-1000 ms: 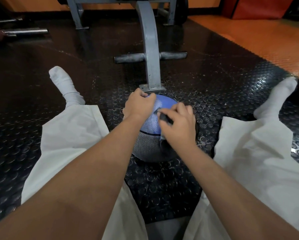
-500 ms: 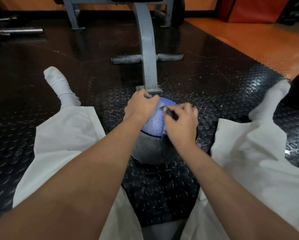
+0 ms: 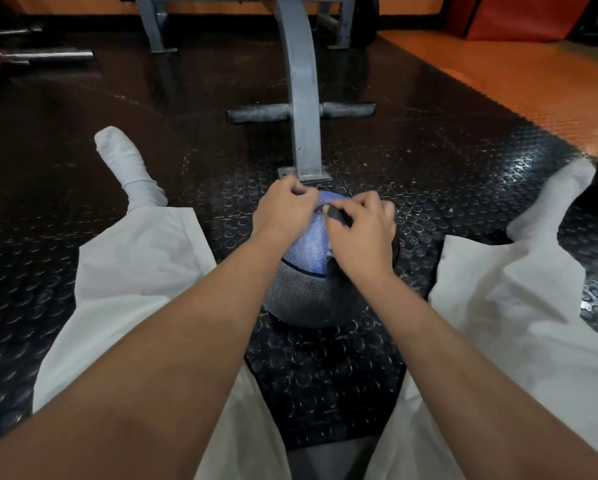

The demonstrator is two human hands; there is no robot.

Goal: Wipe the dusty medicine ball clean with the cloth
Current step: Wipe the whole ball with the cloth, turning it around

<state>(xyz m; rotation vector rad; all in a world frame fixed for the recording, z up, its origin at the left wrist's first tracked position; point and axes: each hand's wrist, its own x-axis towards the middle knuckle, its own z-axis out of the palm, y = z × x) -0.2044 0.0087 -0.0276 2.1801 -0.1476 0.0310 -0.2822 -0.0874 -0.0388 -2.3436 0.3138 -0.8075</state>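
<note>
Centrally in the frame, the medicine ball sits on the studded mat, blue on top and grey below. At its upper left the left hand curls its fingers over the top, gripping it. At the upper right the right hand pinches the dark cloth against the surface.

The ball could roll if that steadying grip loosens under a hard wipe. The small bunched cloth might also slip from the fingers, or miss the grey underside.

Just beyond the ball stands the bench post, which looks tight for knuckles. The trouser legs flank both sides. Open mat lies toward the bottom of the frame.
</note>
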